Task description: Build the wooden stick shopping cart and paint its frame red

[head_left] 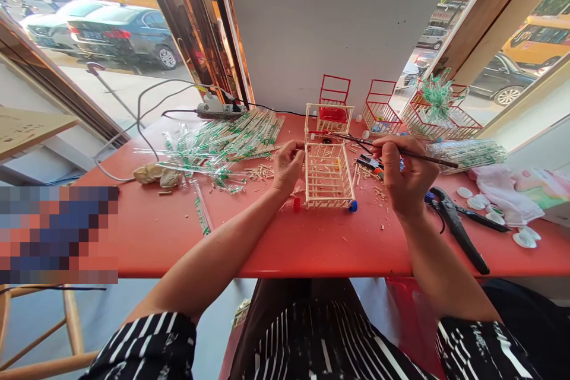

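Observation:
A small model shopping cart made of pale wooden sticks stands on the red table, with a blue wheel and a red one at its near end. My left hand is closed on the cart's left side, near the handle frame. Between the thumb and fingers of my right hand is a thin dark paintbrush. Its tip points left and meets a crossbar of the handle, where red colour shows. Whether the far wheels touch the table is hidden.
Wrapped sticks pile up at the left beside a power strip. Red-trimmed carts stand at the back. Pliers and stick scraps lie behind the cart. A black glue gun and white caps lie right.

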{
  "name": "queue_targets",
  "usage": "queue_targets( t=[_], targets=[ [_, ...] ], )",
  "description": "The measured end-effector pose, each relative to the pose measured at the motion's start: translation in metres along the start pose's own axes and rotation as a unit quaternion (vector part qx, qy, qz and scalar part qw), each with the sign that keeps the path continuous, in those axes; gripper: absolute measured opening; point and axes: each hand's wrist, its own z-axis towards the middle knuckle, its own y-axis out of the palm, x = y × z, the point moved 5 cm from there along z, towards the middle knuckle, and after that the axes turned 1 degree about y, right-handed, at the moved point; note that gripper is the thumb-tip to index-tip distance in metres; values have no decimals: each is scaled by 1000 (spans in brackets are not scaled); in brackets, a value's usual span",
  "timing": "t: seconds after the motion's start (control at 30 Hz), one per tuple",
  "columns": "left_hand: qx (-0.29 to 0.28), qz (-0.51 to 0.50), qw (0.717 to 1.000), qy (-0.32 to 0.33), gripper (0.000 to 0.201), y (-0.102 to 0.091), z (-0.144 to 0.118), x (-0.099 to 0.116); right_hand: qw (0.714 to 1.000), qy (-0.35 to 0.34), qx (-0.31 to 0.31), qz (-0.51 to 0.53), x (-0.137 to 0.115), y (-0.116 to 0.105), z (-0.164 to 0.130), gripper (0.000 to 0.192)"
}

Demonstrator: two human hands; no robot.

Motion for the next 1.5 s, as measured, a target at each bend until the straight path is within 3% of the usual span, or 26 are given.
queue_targets(
  t=[0.7,0.9,1.17,1.5],
  targets=[
    [17,4,1000,4,20,-3,-1,4,993,-35,33,-109,-4,-23,11,29],
    [15,22,1000,4,20,-4,-1,3,997,-22,37,-58,-6,-14,4,30],
    [7,17,1000,12,20,-3,-2,3,997,-63,-40,-19,-13,5,-4,22],
    [15,17,1000,11,19,-3,-1,4,995,-71,9,-76,-7,-9,4,28]
  ],
)
